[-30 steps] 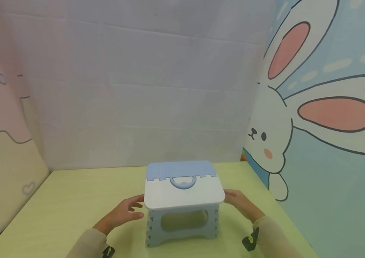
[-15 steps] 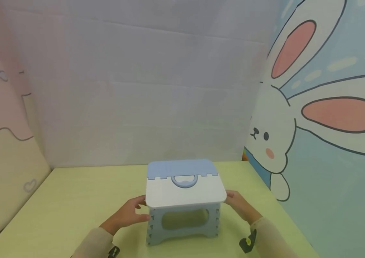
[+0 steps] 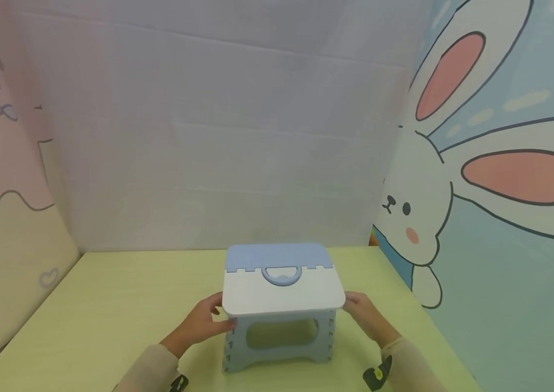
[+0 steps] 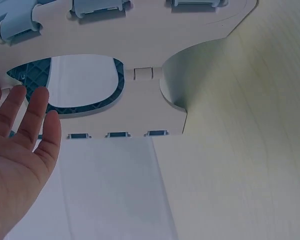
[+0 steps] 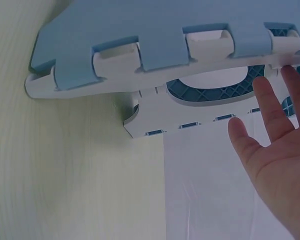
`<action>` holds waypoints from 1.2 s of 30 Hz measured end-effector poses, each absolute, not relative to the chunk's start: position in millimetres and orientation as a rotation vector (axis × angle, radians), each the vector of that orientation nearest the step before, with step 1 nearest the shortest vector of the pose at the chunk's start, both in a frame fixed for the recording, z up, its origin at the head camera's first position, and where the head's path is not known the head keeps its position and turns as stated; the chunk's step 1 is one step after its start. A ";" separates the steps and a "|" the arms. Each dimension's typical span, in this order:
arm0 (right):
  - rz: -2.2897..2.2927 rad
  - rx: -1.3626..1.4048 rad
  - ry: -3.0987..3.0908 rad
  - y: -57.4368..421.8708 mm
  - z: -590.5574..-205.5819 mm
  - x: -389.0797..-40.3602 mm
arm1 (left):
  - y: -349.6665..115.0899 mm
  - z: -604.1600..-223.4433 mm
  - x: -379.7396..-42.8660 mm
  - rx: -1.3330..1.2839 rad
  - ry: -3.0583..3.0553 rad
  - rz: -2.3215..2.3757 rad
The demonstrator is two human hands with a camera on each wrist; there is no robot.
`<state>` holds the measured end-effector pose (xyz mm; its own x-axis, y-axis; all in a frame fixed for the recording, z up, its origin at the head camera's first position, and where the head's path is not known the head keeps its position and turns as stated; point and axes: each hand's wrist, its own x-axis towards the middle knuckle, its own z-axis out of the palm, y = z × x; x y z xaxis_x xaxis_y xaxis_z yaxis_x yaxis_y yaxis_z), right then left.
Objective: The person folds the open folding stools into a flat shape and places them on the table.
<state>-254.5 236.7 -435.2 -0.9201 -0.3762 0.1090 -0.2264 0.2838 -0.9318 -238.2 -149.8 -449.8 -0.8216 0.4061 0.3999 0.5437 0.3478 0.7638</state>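
The folding stool [image 3: 252, 291] stands upright on the table [image 3: 135, 288], with my left hand [image 3: 198, 325] at its left side and my right hand [image 3: 365, 313] at its right. My left fingers are spread and fairly straight, thumb against the left edge of the near leg panel [image 3: 242, 354]; my right fingers reach, loosely apart, toward the underside of the seat's right rim. How firmly I press, I can't tell. It looks like moulded plastic, so I'd expect it light, stiff and hard to break, though the smooth seat may slip under my fingertips. I'd hook both hands under the left and right rims, minding the hinges; the blue handle [image 3: 282, 281] mid-seat should suit one hand.
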 end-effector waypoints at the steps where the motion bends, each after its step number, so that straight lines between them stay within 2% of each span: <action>1: -1.717 -0.567 2.400 236.2 -434.8 -254.1 | -149.2 -450.3 -238.4 -0.863 -2.452 -1.460; 27: -1.972 -0.301 2.447 207.8 -438.6 -242.8 | -131.7 -447.5 -231.5 -0.652 -2.369 -1.546; 36: -1.993 -0.477 2.349 210.9 -436.3 -244.7 | -130.8 -446.2 -234.3 -0.610 -2.403 -1.584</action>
